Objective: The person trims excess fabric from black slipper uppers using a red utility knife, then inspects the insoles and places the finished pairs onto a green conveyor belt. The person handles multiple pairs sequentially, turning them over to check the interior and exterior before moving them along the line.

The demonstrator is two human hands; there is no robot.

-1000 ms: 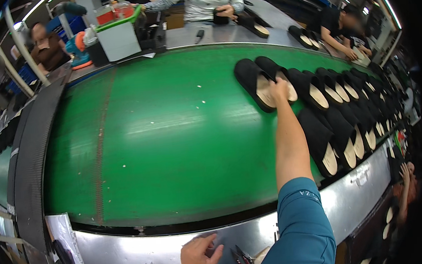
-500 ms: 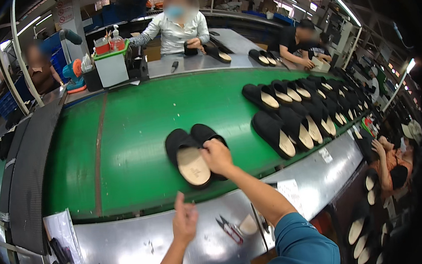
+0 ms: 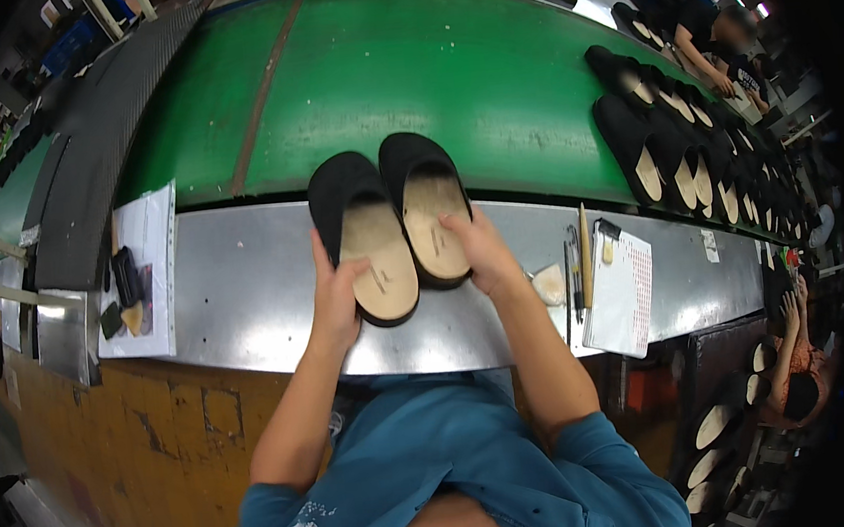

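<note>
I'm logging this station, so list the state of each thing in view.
Left hand: closed on left slipper, thumb inside.
Right hand: closed on right slipper, thumb inside.
Held slippers: right way up, toes pointing away.
Green belt: loaded at right; running or stopped, cannot tell.
Black slippers on belt: sole down, in rows.
White papers: lying on metal bench.

No word or number can be read with certainty. Small dark print [image 3: 381,285] stands inside the left slipper [image 3: 370,238] and the right slipper [image 3: 424,208], toward the heels, but it is too small. On the counter [image 3: 243,279], a paper sheet [image 3: 616,297] carries columns of tiny reddish marks [image 3: 639,297]; on a small white label [image 3: 710,246] farther right, nothing is clear.
</note>
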